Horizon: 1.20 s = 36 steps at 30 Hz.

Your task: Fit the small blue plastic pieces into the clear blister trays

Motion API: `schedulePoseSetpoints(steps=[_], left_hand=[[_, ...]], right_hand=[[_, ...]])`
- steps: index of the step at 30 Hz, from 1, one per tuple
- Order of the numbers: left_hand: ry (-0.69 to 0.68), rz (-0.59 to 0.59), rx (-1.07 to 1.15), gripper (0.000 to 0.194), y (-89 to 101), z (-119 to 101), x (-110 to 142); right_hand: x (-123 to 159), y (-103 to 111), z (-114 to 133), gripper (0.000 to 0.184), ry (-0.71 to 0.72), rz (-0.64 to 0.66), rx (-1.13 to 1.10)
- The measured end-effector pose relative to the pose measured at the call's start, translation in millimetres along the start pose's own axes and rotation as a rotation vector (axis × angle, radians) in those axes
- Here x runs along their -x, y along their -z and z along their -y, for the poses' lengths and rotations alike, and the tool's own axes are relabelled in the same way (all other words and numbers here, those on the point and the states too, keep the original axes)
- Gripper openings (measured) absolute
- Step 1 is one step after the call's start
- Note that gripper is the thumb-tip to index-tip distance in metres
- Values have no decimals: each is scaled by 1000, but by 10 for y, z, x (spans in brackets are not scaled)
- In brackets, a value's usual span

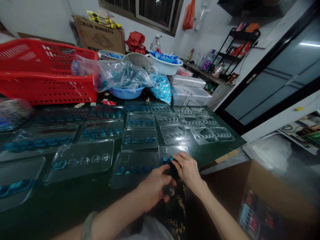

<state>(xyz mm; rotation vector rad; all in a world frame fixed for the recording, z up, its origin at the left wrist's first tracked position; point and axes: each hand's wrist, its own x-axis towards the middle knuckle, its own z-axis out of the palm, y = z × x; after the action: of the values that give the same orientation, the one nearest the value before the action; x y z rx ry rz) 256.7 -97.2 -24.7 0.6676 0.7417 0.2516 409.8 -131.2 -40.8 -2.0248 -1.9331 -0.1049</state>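
My right hand [186, 168] pinches a small blue piece [171, 158] over a clear plastic tray [183, 150] near the table's front edge. Another blue piece [163, 160] sits in a hollow of that tray, just left of my fingertips. Below and to the left, my left hand [156, 183] is curled around a small dark, shiny piece [168, 190]; its exact kind is unclear. Beside my left hand lies a second clear tray [135, 156] with blue pieces in its row of hollows. My fingers and wrist partly cover both trays.
Rows of clear trays cover the dark green table, some with blue pieces, like this one [140, 133], others with bare hollows [175, 130]. Behind stand a red basket [62, 86], a blue basin [126, 93] and a white basin [165, 66]. An open cardboard box [270, 180] is at right.
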Motion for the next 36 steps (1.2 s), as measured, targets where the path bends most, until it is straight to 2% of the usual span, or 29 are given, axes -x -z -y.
schedulePoseSetpoints(steps=[3,6,9,14,16,20,24,27,30,33,36], left_hand=[[-53,-54,-93,67,6,15,-4],[-50,-100,-133,68,5,34,-35],[-31,-58,-118,60,1,43,-56],[-24,48,-56,29,26,-3,11],[-57,67,12,22,44,-53,61],[-145,77,200,27,93,-159,133],[-203,81,278,32,168,-170,121],[-217,34,302,31,197,-152,90],[-233,-21,307,30,168,-165,86],[-247,-40,287,31,117,-192,104],[-238,-25,266,30,99,-196,113]], right_hand=[[-23,20,23,19,19,31,31],[-41,23,44,21,56,63,67],[-55,9,69,22,75,99,103],[-96,-34,97,19,54,135,109],[-128,-57,81,19,28,128,124],[-179,-51,-26,20,29,121,113],[-100,128,-72,35,-16,42,-4],[57,339,68,32,-40,-51,-259],[201,473,300,25,-11,-19,-427],[261,458,467,23,-39,17,-395],[277,368,513,21,-84,29,-363]])
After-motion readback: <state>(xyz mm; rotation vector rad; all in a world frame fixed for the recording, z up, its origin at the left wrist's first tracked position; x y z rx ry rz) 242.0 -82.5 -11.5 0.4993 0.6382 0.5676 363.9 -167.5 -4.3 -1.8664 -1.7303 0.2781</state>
